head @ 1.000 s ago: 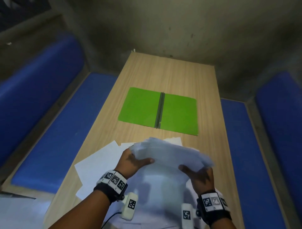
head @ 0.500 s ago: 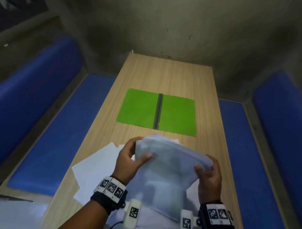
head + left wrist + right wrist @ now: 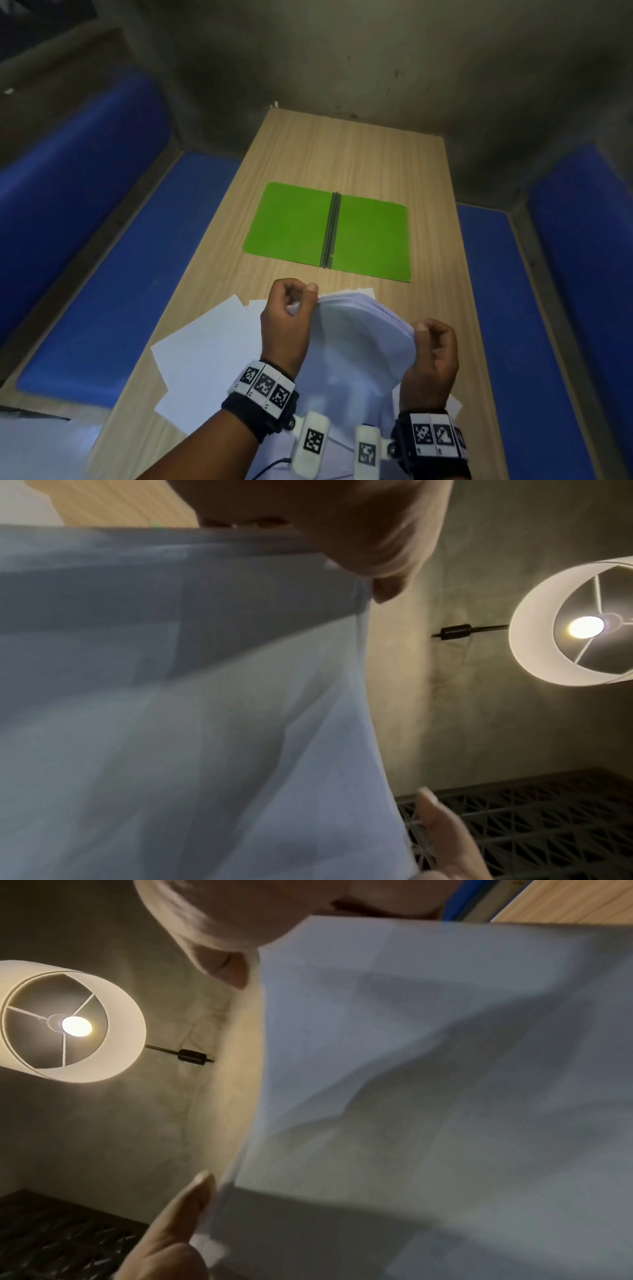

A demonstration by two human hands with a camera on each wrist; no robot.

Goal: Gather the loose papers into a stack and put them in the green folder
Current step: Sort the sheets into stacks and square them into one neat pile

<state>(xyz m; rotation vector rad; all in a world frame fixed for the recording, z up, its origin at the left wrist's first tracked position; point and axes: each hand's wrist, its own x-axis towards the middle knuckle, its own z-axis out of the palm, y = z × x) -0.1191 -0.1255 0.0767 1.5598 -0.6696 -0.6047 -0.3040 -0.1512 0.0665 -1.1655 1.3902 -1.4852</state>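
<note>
While both hands are raised over the near end of the long pale wooden table, they hold a bundle of white paper sheets upright between them. The left hand has its fingers curled over the bundle's top left corner, thumb pressed against the near face; the right hand grasps the opposite edge the same way, fingers hooked round and thumb on the near side. From the left wrist view the sheets fill most of the picture, slightly rumpled, with the thumb tip at their edge. The right wrist view shows the same paper with a wavy fold across it.

More loose white sheets lie flat on the table beneath and to the left of the hands, overlapping untidily. Beyond them, well apart from the held bundle, the bright green card folder lies open flat, its dark spine running down the middle. Blue padded benches flank the table. A round white lampshade with a lit bulb hangs overhead.
</note>
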